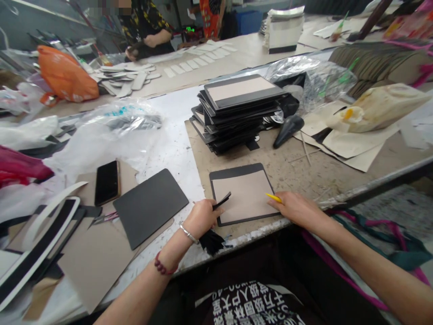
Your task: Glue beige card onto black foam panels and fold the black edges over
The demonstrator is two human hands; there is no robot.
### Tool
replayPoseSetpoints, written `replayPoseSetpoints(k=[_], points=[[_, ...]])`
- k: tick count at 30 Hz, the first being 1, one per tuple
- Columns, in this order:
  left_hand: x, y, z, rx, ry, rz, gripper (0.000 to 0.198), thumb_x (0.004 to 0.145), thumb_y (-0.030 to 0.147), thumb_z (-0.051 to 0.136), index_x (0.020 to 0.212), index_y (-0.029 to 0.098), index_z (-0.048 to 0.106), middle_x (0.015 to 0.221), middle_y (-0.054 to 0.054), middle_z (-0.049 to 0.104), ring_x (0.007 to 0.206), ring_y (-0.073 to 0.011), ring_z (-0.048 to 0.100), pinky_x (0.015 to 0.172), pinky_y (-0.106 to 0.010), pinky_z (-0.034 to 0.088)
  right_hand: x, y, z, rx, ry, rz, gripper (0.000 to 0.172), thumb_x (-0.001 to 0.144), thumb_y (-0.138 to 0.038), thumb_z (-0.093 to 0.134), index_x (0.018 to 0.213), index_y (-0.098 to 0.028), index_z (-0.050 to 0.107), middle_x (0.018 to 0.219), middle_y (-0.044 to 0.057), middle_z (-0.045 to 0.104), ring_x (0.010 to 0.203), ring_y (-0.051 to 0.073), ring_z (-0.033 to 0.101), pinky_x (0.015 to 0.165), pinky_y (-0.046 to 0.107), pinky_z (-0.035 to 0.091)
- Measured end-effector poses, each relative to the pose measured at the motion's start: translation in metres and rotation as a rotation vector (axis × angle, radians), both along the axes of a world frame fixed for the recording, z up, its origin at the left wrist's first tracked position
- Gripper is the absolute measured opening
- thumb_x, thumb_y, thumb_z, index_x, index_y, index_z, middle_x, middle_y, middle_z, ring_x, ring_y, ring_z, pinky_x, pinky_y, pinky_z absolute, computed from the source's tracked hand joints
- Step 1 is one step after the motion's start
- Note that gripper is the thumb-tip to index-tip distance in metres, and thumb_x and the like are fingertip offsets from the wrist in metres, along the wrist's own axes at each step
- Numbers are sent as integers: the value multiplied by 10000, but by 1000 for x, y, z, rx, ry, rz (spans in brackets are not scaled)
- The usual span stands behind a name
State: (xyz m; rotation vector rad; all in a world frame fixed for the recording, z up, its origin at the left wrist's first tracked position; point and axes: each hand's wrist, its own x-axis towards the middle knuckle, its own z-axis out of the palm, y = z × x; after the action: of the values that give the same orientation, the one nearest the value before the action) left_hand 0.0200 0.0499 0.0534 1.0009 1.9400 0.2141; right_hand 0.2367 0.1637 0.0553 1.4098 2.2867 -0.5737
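A beige panel with dark edging (240,194) lies flat at the table's front edge, between my two hands. My left hand (204,217) is closed on a narrow black strip (222,201), its free end angled up over the panel's left side. My right hand (293,208) grips a yellow pointed tool (273,197), its tip over the panel's right edge. Just below my left hand sits a bunch of black strips (212,243). Behind the panel rises a stack of similar dark-edged panels (237,113). Left of my left hand lies a plain dark grey panel (152,207).
A phone (107,182) and beige boards (96,266) lie at left, near clear plastic (111,131). To the right are a dark cone-shaped object (288,131) and a stained plastic container (379,108) on paper sheets. Across the table, another person's hands (149,45) are at work.
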Motion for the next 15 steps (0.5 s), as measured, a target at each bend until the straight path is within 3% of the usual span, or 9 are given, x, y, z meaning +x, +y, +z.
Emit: replayPoseSetpoints(k=[15], points=[[3,2,1,-2,110,-77,155,855,230,499,832,122,607,516,11,553,470,-124,556,476,-199,399,-3,-5,6,42,10,0,334,903,-374,383,919,-165,643,899,130,678,925,299,629,736,356,438]])
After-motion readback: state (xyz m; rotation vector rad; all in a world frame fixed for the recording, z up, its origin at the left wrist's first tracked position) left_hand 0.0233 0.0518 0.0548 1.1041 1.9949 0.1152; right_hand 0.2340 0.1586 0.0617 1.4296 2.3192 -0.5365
